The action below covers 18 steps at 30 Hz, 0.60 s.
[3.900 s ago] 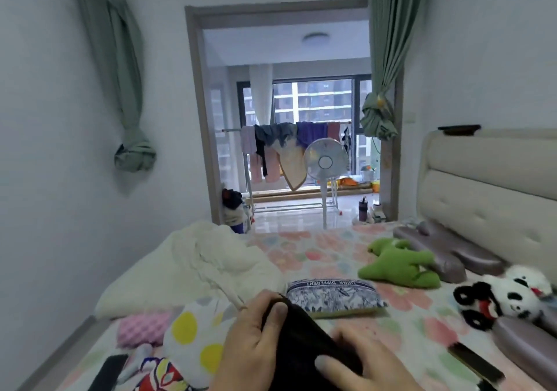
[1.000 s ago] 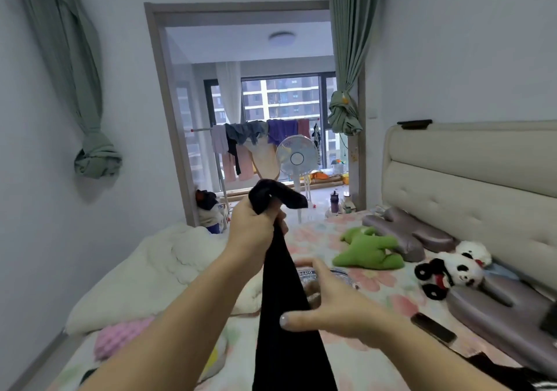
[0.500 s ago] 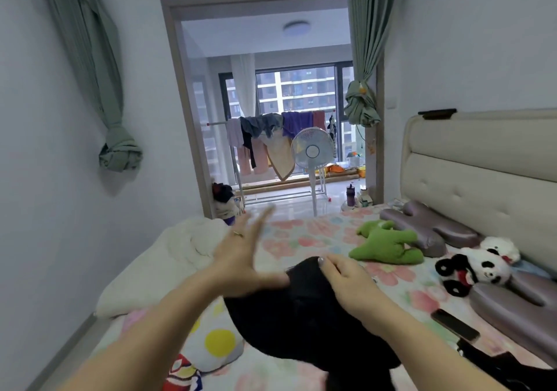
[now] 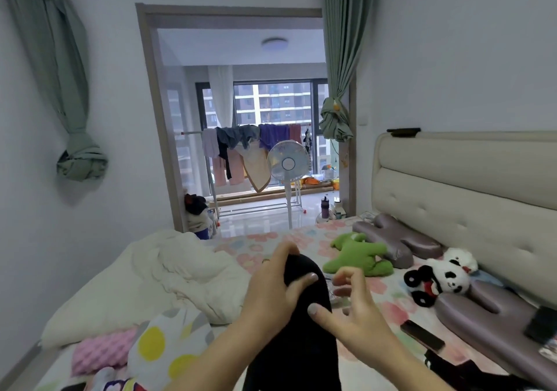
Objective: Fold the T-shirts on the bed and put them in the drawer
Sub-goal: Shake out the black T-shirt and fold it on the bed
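- Progress: early, by my judgement. One black T-shirt (image 4: 301, 339) is in hand and no finished fold shows.
- T-shirt is up off the bed (image 4: 262, 240), held in front of the person. It hangs down as a narrow bunched strip, and its lower end runs out of frame.
- Left hand (image 4: 271, 291) holds the shirt: its fingers (image 4: 301, 280) curl over the top and the thumb presses on the front.
- Right hand (image 4: 358, 315) is just beside the shirt and holds nothing. Its fingers (image 4: 324, 315) are loose and spread, with the forefinger tip touching the cloth.
- Drawer is not in view, and nothing shows as put away.
- More dark cloth (image 4: 470, 372) lies at the near right of the bed, next to a phone (image 4: 422, 335). I cannot tell whether it is a T-shirt; if it is, it is unfolded.
- Left to do, as I judge it: fold this shirt flat, deal with any other shirts, then carry them to the drawer.
- Bed clutter: a duvet (image 4: 180, 270), a green plush (image 4: 358, 258) and a panda (image 4: 440, 279) leave only limited bare sheet near the hands for laying the shirt flat.
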Available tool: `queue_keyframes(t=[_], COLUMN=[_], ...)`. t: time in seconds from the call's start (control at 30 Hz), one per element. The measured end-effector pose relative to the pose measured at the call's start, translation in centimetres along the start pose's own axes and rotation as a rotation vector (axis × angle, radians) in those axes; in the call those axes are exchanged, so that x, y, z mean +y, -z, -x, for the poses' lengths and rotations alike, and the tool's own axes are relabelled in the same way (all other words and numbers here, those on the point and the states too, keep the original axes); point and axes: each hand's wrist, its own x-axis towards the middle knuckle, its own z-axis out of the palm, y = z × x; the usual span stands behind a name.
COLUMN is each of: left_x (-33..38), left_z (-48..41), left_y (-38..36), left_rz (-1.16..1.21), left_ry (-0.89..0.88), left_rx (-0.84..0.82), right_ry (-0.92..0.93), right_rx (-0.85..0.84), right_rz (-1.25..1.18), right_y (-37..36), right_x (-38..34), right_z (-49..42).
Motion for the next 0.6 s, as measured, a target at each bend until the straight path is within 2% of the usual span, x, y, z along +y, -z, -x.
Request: queue_keyframes(t=[0.07, 0.17, 0.27, 0.33, 0.4, 0.47, 0.53, 0.6], left_x=[0.0, 0.1, 0.0, -0.6, -1.3, -2.1, -2.6, -2.5], left_z=[-0.7, -1.6, -2.3, -2.5, -2.4, -2.0, -1.1, -0.4], left_y=[0.1, 0.7, 1.7, 2.4, 3.0, 3.0, 2.2, 1.3], left_rz=[0.067, 0.149, 0.255, 0.300, 0.280, 0.159, -0.026, -0.062], left_ry=[0.051, 0.121, 0.202, 0.266, 0.320, 0.343, 0.326, 0.282], left_rx=[0.068, 0.110, 0.136, 0.135, 0.081, -0.032, -0.194, -0.311], right_ry=[0.005, -0.070, -0.082, -0.030, 0.037, 0.134, 0.224, 0.275], right_rx=[-0.008, 0.011, 0.098, 0.233, 0.348, 0.400, 0.398, 0.330], right_rz=[0.164, 0.236, 0.069, -0.042, -0.099, -0.076, -0.005, 0.055], right_y=[-0.6, -1.5, -1.3, -0.4, 0.8, 2.0, 2.8, 2.9], right_x=[1.4, 2.4, 2.1, 0.8, -0.9, -2.6, -4.2, -5.3], right_z=[1.1, 1.5, 1.1, 0.4, -0.5, -1.8, -2.9, -3.8])
